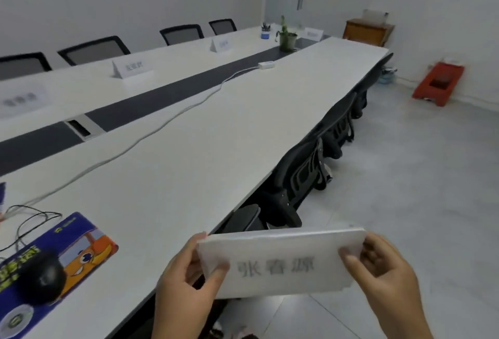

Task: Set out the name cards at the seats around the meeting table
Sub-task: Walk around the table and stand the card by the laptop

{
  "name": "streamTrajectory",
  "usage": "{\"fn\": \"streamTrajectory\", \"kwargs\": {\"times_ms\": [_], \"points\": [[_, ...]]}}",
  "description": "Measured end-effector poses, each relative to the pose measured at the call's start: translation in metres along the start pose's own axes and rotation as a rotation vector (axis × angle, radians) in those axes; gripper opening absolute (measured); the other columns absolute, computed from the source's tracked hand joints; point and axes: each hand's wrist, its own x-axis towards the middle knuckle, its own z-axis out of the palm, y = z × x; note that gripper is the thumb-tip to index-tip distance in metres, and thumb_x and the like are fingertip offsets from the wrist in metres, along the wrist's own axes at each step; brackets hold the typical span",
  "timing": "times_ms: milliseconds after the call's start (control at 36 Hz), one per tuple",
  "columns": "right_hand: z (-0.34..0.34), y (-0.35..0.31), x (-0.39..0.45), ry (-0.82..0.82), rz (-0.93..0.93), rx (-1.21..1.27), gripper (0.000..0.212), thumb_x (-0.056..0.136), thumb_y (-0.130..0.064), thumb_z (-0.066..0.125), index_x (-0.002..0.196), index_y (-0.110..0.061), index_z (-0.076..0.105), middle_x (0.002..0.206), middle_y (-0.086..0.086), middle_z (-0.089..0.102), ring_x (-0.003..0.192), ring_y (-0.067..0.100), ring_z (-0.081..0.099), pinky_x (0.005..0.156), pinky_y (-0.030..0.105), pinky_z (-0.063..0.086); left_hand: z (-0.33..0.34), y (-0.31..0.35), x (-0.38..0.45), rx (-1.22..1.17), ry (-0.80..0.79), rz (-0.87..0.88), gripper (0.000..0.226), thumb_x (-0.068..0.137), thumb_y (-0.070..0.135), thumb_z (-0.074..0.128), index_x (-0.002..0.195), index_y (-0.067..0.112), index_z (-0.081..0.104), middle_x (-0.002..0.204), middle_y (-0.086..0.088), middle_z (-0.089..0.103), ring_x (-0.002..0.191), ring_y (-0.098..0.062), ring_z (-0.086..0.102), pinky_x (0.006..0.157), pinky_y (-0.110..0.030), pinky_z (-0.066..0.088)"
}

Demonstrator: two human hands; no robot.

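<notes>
White bench [216,133] runs the length of the room. Four name cards [132,68] stand along its far side. One name card [280,263] is off the near bench edge, pinched at its ends by left hand [186,284] and right hand [383,279].

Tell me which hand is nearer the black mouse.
Left. The left hand grips the name card's left end, just right of the mouse; the right hand grips the card's far end.
</notes>
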Motion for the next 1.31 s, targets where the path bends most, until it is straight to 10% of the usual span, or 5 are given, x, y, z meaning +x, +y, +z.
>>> {"fn": "streamTrajectory", "kwargs": {"times_ms": [389,806,1056,1194,1306], "points": [[0.136,0.03,0.242,-0.306,0.113,-0.056,0.031,0.08,-0.017,0.063,0.107,-0.022,0.05,0.109,0.011,0.055,0.095,0.025,0.054,0.08,0.043,0.049,0.032,-0.03,0.208,0.088,0.229,-0.04,0.045,0.071,0.003,0.07,0.112,0.014,0.055,0.094,-0.004,0.063,0.086,-0.016,0.063,0.07,-0.007,0.048],[0.224,0.118,0.383,-0.476,0.172,0.052,0.027,0.079,-0.001,0.061,0.094,-0.023,0.059,0.113,0.015,0.059,0.081,0.022,0.055,0.054,-0.001,0.044,0.088,-0.076,0.321,0.185,0.439,-0.204,0.046,0.073,0.007,0.07,0.115,0.014,0.054,0.078,0.012,0.048,0.074,0.0,0.051,0.068,0.002,0.036],[0.225,0.127,0.421,-0.435,0.098,-0.037,0.04,0.071,-0.021,0.07,0.073,-0.06,0.058,0.115,0.008,0.059,0.114,0.023,0.048,0.089,0.014,0.039,0.123,-0.076,0.347,0.302,0.423,-0.198,0.056,0.086,0.024,0.05,0.136,0.019,0.025,0.081,0.016,0.034,0.074,0.003,0.041,0.074,-0.003,0.032],[0.223,0.11,0.424,-0.388,0.0,-0.042,0.027,0.048,-0.054,0.049,0.073,-0.064,0.053,0.091,-0.047,0.053,0.114,0.007,0.044,0.081,-0.009,0.022,0.13,-0.066,0.34,0.177,0.499,-0.185,0.084,0.064,0.077,0.033,0.131,0.026,0.031,0.109,0.022,0.034,0.103,-0.003,0.049,0.096,-0.01,0.035],[0.229,0.07,0.412,-0.417,-0.068,0.114,0.028,0.052,-0.051,0.053,0.079,-0.059,0.056,0.099,-0.036,0.055,0.112,-0.007,0.042,0.084,-0.009,0.027,0.116,-0.033,0.331,-0.005,0.683,-0.084,0.028,0.077,0.032,0.039,0.103,0.044,0.041,0.119,0.023,0.036,0.106,0.03,0.032,0.088,0.009,0.024]]}}
